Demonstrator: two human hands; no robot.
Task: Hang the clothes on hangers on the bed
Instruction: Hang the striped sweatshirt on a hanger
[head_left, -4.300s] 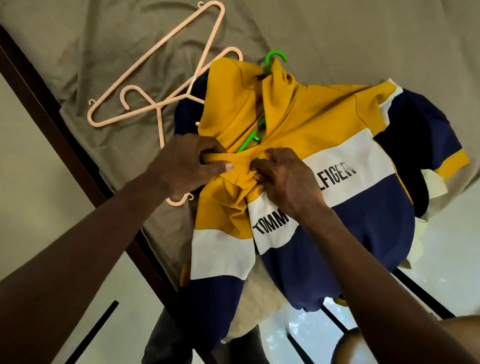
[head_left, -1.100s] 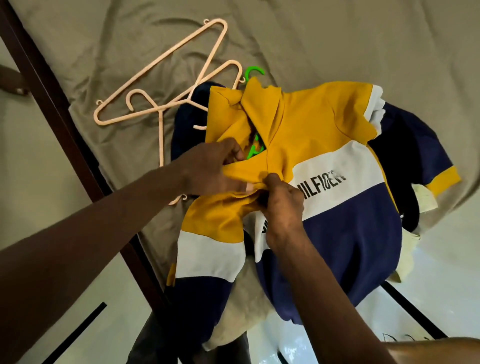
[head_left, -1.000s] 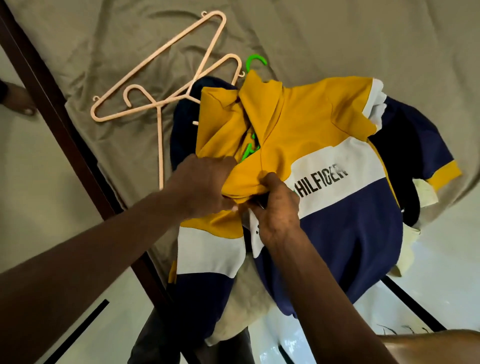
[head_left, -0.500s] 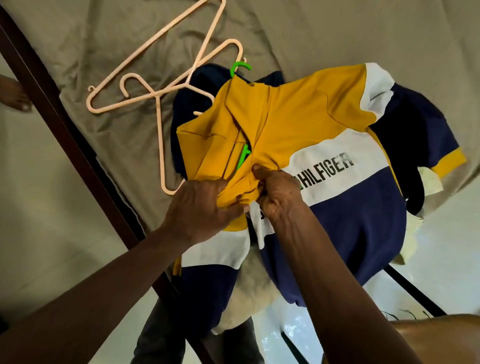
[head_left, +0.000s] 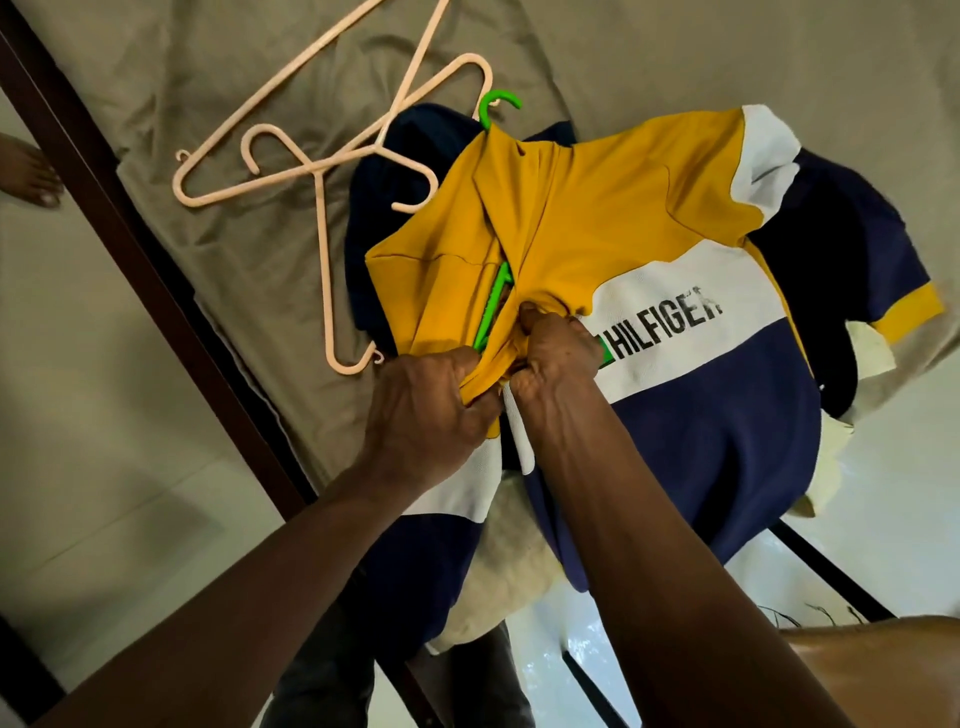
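Observation:
A yellow, white and navy polo shirt (head_left: 649, 223) lies on the bed with a green hanger (head_left: 496, 104) inside it; the hook pokes out above the collar and one green arm shows in the open placket. My left hand (head_left: 426, 410) grips the left edge of the placket. My right hand (head_left: 556, 353) pinches the right edge, touching the left hand. Both hands bunch the yellow fabric at the bottom of the placket. Most of the hanger is hidden under the shirt.
Three pale pink hangers (head_left: 322, 171) lie tangled on the olive bedsheet (head_left: 675, 52) to the left of the shirt. More dark and cream clothes (head_left: 852, 249) lie under and right of the shirt. The dark bed frame (head_left: 156, 280) runs diagonally at left; a person's foot (head_left: 26, 176) stands beyond it.
Both hands slid down the placket from near the collar to its lower end, staying on the fabric. The shirt's shoulders have spread flatter over the green hanger.

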